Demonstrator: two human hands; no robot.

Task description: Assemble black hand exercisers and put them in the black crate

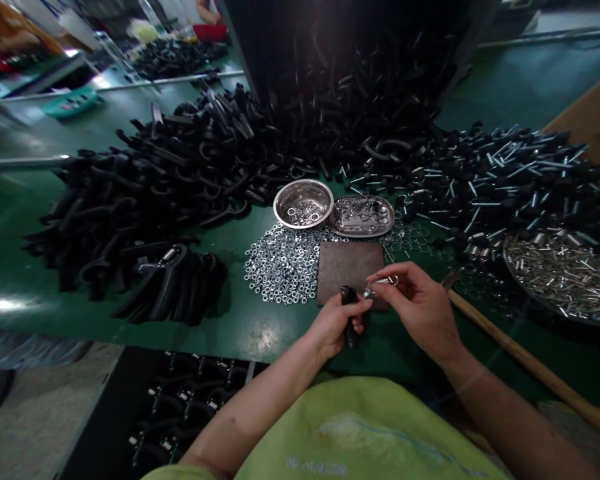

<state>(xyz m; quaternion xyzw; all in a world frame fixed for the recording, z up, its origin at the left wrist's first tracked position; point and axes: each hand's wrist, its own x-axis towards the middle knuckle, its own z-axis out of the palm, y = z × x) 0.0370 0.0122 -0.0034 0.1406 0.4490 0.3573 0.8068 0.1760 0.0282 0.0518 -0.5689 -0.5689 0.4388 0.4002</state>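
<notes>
Black handle (349,313): held upright in the left hand (336,327), fingers wrapped round its lower part, just below the near edge of the dark square plate (350,272). Long axis near vertical, top end pointing away from the wearer. Probably light, stiff, mildly grippy; best held mid-shaft.

Spring-like metal fitting with ring (383,285): pinched between thumb and forefinger of the right hand (420,308), lying roughly level over the plate's near right corner, tip toward the handle's top. Likely small, hard, slippery.

Loose nuts (280,263): left of the plate. Steel bowl (303,203): beyond it. Wooden stick (525,360): right.
</notes>
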